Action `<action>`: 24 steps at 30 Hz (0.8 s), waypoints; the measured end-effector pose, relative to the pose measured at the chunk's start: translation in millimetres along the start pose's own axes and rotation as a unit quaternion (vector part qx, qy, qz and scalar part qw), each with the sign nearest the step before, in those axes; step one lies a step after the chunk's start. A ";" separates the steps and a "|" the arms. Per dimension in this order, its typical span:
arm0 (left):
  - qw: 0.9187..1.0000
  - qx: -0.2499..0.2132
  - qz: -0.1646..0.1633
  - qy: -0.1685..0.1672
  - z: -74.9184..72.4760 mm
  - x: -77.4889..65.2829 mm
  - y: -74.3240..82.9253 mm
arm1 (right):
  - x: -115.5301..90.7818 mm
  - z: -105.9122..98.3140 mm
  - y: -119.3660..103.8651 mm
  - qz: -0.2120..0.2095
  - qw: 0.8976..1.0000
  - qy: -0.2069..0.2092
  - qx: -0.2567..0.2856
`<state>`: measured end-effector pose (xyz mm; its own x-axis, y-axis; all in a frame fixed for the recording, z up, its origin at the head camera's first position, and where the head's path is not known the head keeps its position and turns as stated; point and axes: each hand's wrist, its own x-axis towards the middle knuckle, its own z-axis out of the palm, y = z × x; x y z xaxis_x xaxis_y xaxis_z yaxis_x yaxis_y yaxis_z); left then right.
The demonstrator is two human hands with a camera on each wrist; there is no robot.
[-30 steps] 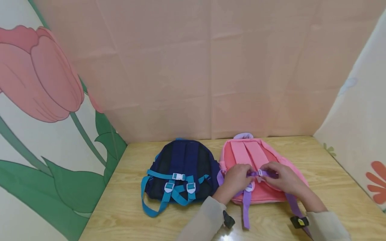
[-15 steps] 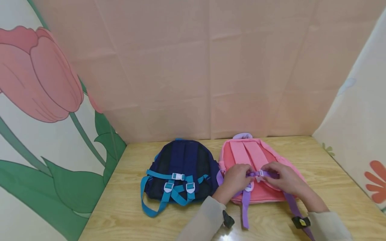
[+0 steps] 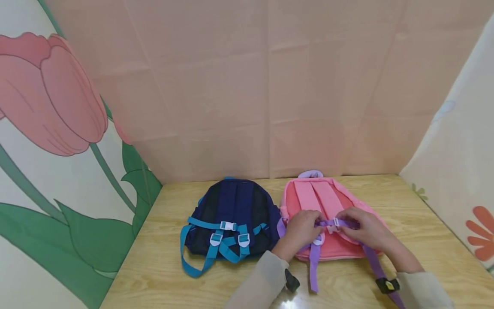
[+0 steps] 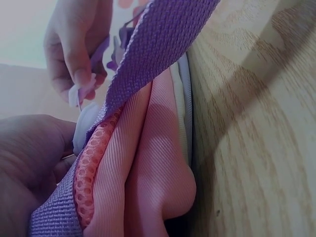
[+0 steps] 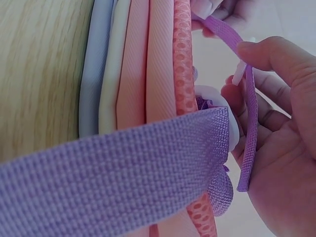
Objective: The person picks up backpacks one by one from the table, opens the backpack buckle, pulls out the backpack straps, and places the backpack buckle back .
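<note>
A pink backpack (image 3: 302, 197) lies with its shoulder-strap side up on the table. Over its middle, my left hand (image 3: 302, 229) pinches one part of a narrow purple strap (image 3: 326, 222). My right hand (image 3: 364, 227) grips the same strap at a small white slide buckle (image 3: 336, 222). The stretch between the hands is drawn fairly straight. In the right wrist view, thumb and fingers pinch the buckle (image 5: 239, 73), and a loose strap end (image 5: 245, 173) hangs by the palm. Below the left hand sits a white strap adjuster (image 3: 318, 239), its purple tail (image 3: 314, 274) reaching onto the table.
A navy backpack (image 3: 236, 201) with blue straps and a white clip (image 3: 228, 226) lies directly left of the pink one. Another purple strap (image 3: 373, 262) runs under the right wrist toward the front. A beige cloth wall (image 3: 266, 94) stands behind the wooden table (image 3: 154, 257).
My right hand has moved slightly right with the slide buckle, and the purple stretch between the hands has grown a little longer. The left hand has hardly moved.
</note>
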<state>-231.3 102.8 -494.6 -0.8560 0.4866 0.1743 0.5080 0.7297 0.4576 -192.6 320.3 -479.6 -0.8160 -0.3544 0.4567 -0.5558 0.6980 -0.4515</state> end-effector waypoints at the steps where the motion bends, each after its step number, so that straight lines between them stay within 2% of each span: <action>1: 1.000 -0.002 -0.003 -0.002 0.0 0.0 0.2 | -0.1 -0.1 0.5 -0.003 1.000 0.000 0.003; 8: 1.000 -0.009 -0.012 -0.004 -1.5 -0.7 1.7 | -1.0 -1.5 3.4 0.006 1.000 -0.011 0.000; 12: 1.000 -0.007 -0.008 -0.001 -1.7 -0.9 1.9 | -1.4 -1.6 5.2 0.013 1.000 -0.013 -0.006; 18: 1.000 0.001 0.003 0.006 -1.6 -1.0 0.9 | -2.3 -1.7 6.4 0.000 1.000 -0.006 -0.007; 24: 1.000 0.004 0.004 0.007 -1.1 -1.4 0.9 | -3.9 -2.6 5.7 0.016 1.000 -0.011 -0.010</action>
<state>-229.7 102.2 -493.4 -0.8529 0.4859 0.1910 0.5162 0.7297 0.4484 -192.2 327.2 -482.0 -0.8370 -0.3443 0.4252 -0.5256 0.7219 -0.4501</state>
